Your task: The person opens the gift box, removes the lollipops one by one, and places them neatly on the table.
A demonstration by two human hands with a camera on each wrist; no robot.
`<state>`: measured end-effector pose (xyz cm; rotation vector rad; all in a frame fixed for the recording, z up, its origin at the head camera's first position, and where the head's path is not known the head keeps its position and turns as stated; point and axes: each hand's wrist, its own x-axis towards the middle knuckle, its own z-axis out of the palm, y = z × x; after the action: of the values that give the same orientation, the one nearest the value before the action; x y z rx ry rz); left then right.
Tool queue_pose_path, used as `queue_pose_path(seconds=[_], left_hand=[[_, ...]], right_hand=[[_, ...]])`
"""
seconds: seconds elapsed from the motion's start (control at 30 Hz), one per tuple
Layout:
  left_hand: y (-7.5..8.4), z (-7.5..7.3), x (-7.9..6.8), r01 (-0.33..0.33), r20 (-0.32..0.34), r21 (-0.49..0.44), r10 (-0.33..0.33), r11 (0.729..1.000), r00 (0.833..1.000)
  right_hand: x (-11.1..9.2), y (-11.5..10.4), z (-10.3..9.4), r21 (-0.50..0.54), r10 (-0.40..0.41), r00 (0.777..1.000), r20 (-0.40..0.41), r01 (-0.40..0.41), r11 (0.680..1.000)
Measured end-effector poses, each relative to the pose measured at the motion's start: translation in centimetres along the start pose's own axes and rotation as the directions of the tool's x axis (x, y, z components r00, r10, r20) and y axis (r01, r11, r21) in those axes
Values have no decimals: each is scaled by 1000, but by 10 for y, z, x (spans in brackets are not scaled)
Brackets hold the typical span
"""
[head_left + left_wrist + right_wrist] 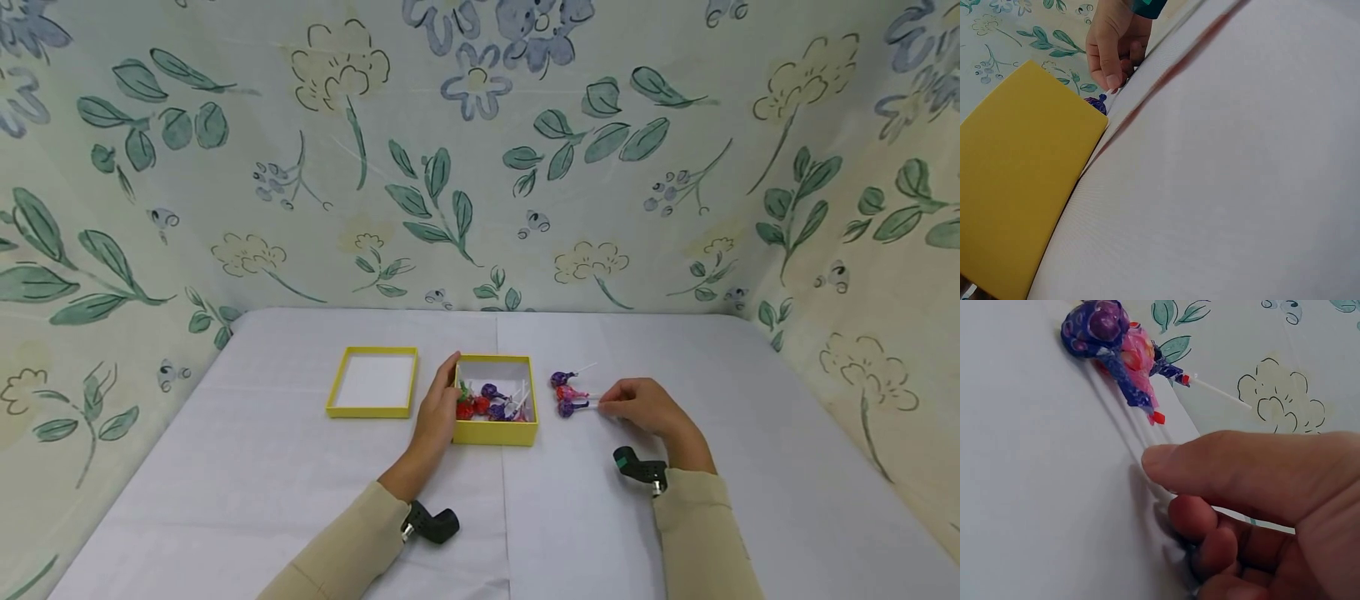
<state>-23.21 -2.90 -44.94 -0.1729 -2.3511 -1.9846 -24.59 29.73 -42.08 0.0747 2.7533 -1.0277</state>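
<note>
A yellow box (495, 432) with a white inside stands mid-table, holding several wrapped lollipops (480, 406) in red and purple. My left hand (437, 408) grips its left wall, the thumb at the rim; in the left wrist view the box's yellow side (1029, 181) hides most of that hand. To the right of the box lie three lollipops, two purple and a pink one (570, 392) between them. My right hand (643, 406) pinches the white stick of the nearest purple lollipop (1094, 328) between thumb and finger, low over the white cloth.
The box's yellow-rimmed lid (375, 383) lies to the left of the box, white inside facing up. A white cloth (247, 467) covers the table. Floral fabric (480, 183) hangs behind and along both sides.
</note>
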Motion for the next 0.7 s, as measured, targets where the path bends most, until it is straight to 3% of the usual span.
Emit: queue_pose_path(seconds=[0.4, 0.7], left_hand=[[1, -1, 0, -2, 18, 6, 2, 1000, 1000], [41, -4, -17, 17, 20, 24, -18, 1000, 1000]], right_hand=[[2, -1, 3, -17, 13, 1000, -14, -13, 1000], [0, -2, 0, -6, 8, 1000, 5, -8, 1000]])
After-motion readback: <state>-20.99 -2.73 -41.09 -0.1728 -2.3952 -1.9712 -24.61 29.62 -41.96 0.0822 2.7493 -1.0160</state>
